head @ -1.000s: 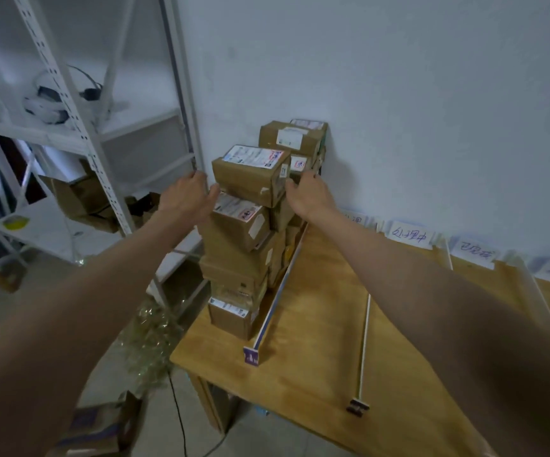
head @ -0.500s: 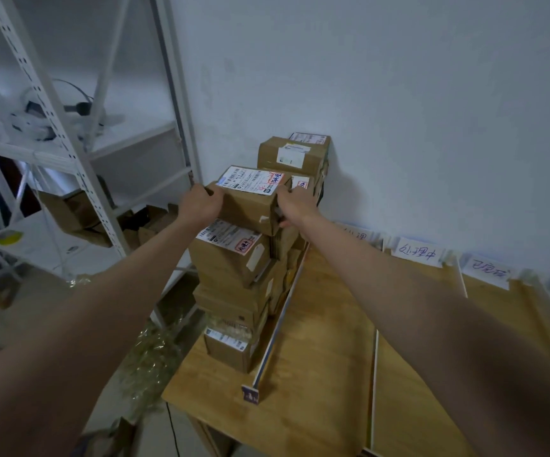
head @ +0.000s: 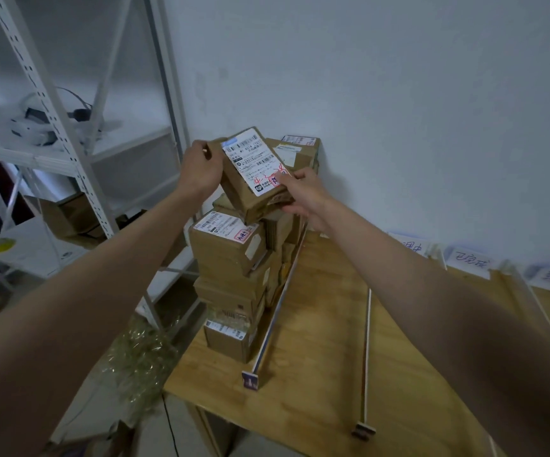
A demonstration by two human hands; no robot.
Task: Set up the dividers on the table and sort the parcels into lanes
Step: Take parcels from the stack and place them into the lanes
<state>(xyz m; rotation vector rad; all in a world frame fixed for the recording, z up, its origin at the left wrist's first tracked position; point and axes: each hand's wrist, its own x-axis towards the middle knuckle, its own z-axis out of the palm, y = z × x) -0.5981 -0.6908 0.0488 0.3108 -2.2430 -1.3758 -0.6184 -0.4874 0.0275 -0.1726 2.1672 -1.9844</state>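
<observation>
Above the stack of parcels (head: 234, 275) at the table's (head: 316, 374) left corner, the left hand (head: 201, 169) and right hand (head: 303, 196) each grip a side of a tilted parcel (head: 250, 174), fingers curled round its edges. The stack looks uneven and sits beside the first divider (head: 280, 291); a careless brush in passing could topple it off the table edge.

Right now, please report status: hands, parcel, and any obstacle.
Left hand and right hand grip top parcel, tilted above the stack. Dividers lie on table. Nothing blocks the lanes.
</observation>
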